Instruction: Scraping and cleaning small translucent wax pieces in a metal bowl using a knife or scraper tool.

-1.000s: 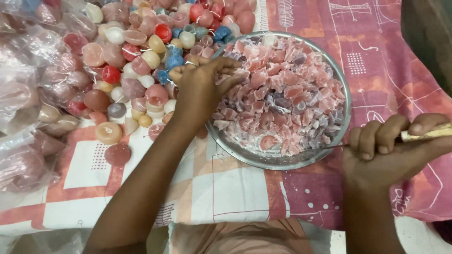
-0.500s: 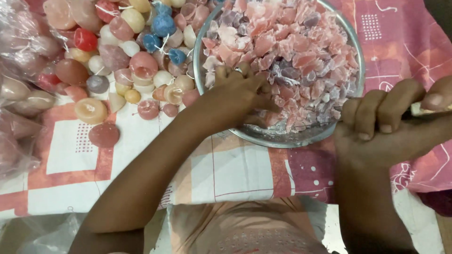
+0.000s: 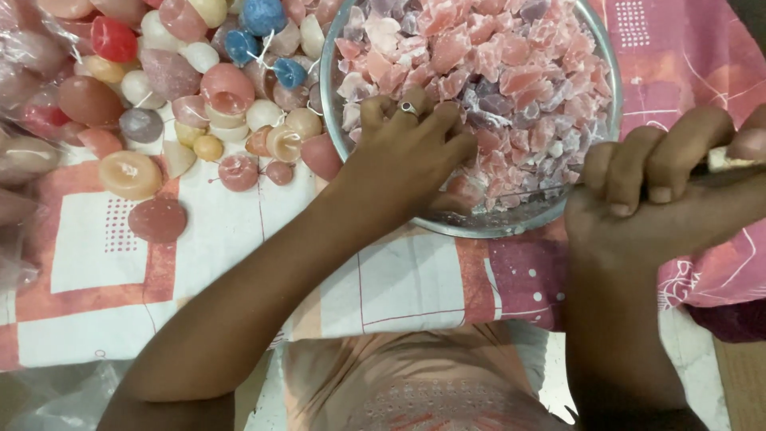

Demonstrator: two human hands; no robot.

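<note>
The desk is covered by a patterned cloth (image 3: pixel 112 263) in pink, red and white squares, seen from above. At the far left of the frame, clear plastic bags (image 3: pixel 24 72) of similar items are partly visible. In the upper left, a heap of small moulded candles (image 3: pixel 199 88) is spread out: pink, cream, red, grey and blue pieces, several with thin white wicks showing.

At upper centre, a round metal bowl (image 3: pixel 487 227) is filled with broken wax chunks (image 3: pixel 495 72), mostly pink with some lilac. The left hand (image 3: pixel 403 156) is laid in the bowl's near-left part, palm down, a ring on one finger; its fingers are curled loosely into the chunks, and whether a piece is actually gripped cannot be told.

At the right edge, the right hand (image 3: pixel 662 199) is clenched around a thin pale tool (image 3: pixel 730 160), of which only a short end is seen.

Judgement: the chunks look light, stiff and brittle, with a slightly slick surface; crumbling under pressure is likely. A single chunk is best pinched across its broad flat faces.
</note>
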